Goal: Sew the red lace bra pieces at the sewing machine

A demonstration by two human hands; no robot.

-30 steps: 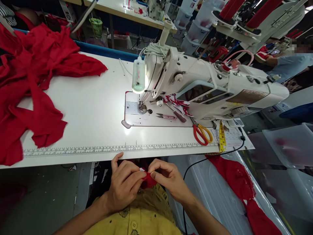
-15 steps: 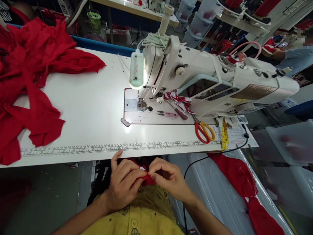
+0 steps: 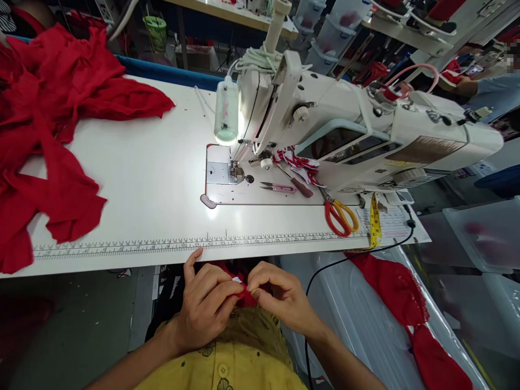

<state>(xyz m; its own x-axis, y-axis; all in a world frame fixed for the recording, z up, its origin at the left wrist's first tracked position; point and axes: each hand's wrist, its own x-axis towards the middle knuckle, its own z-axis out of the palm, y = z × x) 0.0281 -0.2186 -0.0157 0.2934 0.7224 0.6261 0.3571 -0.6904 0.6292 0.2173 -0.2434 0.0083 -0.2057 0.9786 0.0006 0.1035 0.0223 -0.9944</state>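
Red fabric point(image 3: 246, 299) stays pinched in both hands point(image 3: 207, 303) point(image 3: 284, 297), barely shifted.

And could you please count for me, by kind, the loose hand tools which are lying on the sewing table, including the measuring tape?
Scissors: 1
Thread snips: 1
Brown-handled pointed tool: 1
Measuring tape: 1
Total: 4

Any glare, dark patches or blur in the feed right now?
In the head view, glare spots the white tabletop near the lit lamp; the same view shows dim floor at lower left; there, left hand and right hand look fairly sharp, though the red cloth between them is partly covered.
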